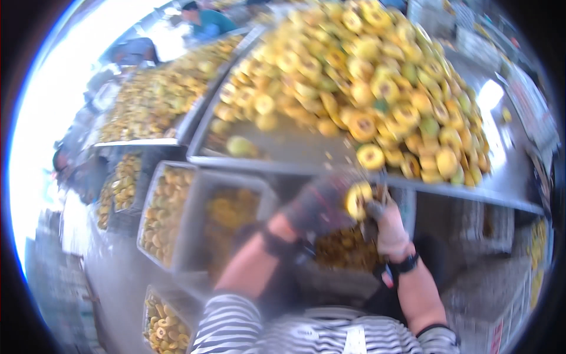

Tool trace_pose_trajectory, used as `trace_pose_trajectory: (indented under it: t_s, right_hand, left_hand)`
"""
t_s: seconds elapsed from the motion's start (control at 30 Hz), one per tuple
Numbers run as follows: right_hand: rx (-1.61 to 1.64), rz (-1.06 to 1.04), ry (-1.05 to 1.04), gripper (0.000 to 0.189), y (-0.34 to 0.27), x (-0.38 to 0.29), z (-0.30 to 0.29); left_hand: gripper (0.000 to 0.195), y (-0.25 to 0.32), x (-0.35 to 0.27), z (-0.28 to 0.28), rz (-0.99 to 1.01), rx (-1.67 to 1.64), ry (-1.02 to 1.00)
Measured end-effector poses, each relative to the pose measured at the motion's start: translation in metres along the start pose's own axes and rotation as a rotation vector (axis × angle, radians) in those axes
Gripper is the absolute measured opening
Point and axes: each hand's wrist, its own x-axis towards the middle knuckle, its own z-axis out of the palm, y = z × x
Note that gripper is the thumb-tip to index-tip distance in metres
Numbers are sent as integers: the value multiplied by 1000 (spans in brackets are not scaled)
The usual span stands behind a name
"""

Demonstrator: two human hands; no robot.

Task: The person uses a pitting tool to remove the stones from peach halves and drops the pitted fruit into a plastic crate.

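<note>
My left hand, in a dark grey glove with red lines, grips a cut yellow fruit half, probably a peach, with a brown hollow at its centre. Against the fruit's right side is my right hand, in a pale glove with grey fingertips. Something thin and brownish shows above its fingers, too blurred to name. Both hands are just off the front edge of a metal table, over a container of brownish-yellow pieces. On the table rises a big heap of yellow fruit halves.
Left of me stand a crate of fruit halves and a grey bin with yellow contents. Another filled crate sits lower left. A second fruit-laden table adjoins, with people beyond. Pale plastic crates are at right.
</note>
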Motion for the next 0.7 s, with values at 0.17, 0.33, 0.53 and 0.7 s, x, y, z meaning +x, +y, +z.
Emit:
trace_pose_trajectory:
  t_s: [0.17, 0.33, 0.53, 0.7]
  right_hand:
    - [167, 18, 102, 18, -13, -8, -8]
    - [256, -18, 155, 19, -20, -7, -17]
    - [339, -37, 87, 40, -9, -1, -32]
    - [218, 54, -5, 39, -9, 8, -15]
  left_hand:
    - [74, 7, -6, 28, -744, -946, 262]
    - [77, -8, 1, 58, -303, -18, 126]
    - [77, -28, 4, 67, -49, 301, 63]
    - [77, -33, -12, 46, 44, 394, 12]
